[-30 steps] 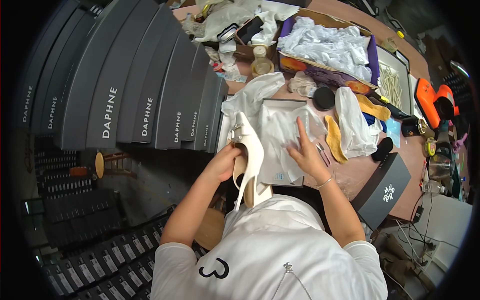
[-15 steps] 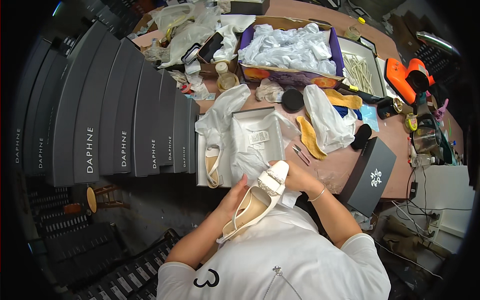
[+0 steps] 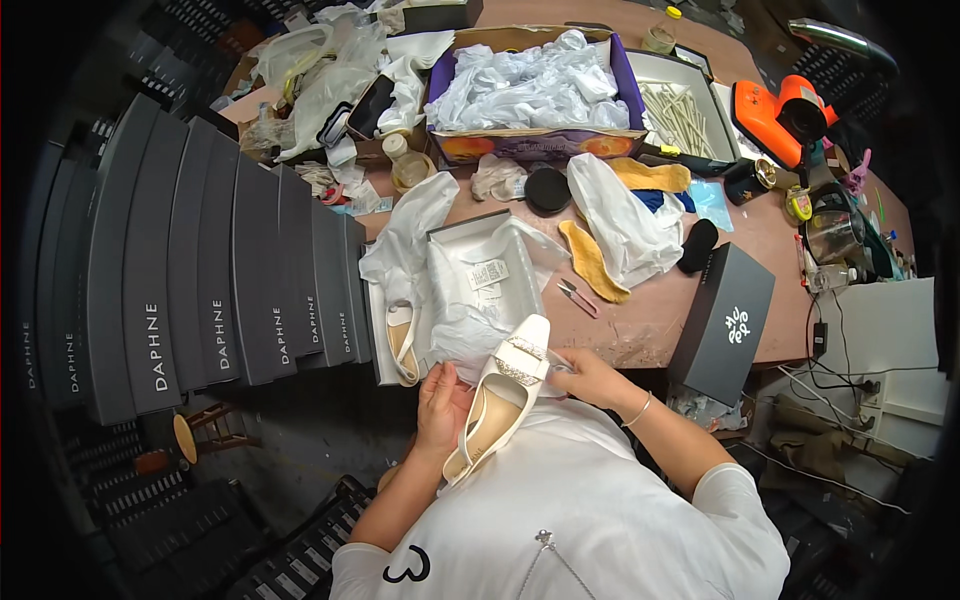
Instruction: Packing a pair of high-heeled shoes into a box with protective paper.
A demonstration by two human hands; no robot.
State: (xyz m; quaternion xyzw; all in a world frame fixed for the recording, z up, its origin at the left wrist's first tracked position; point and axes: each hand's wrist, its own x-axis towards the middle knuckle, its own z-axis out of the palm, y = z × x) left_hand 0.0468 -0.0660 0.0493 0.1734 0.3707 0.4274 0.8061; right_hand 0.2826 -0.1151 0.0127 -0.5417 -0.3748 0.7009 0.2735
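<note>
A white slingback shoe [image 3: 497,408] with a square toe and a glittering buckle is held in front of my chest, toe pointing away. My left hand [image 3: 440,408] is closed at its left side, some fingers hidden behind it. Beside the buckle, my right hand [image 3: 592,380] is pinched on a pale bit that I cannot make out. Just beyond lies an open white shoe box [image 3: 545,285] with tissue paper [image 3: 465,335] and a printed slip [image 3: 488,273]. The matching shoe [image 3: 402,343] rests at the box's left, under more tissue [image 3: 415,230].
Tall dark boxes [image 3: 205,270] stand in a row at the left. Small scissors [image 3: 578,298], yellow cloths [image 3: 595,262] and a dark box lid [image 3: 722,325] lie to the right. Farther back are a purple carton [image 3: 540,148] of crumpled paper and an orange hot-air tool [image 3: 770,122].
My right hand has moved off the toe to the side of the buckle. The shoe has come slightly left and closer, and the whole view has shifted a little.
</note>
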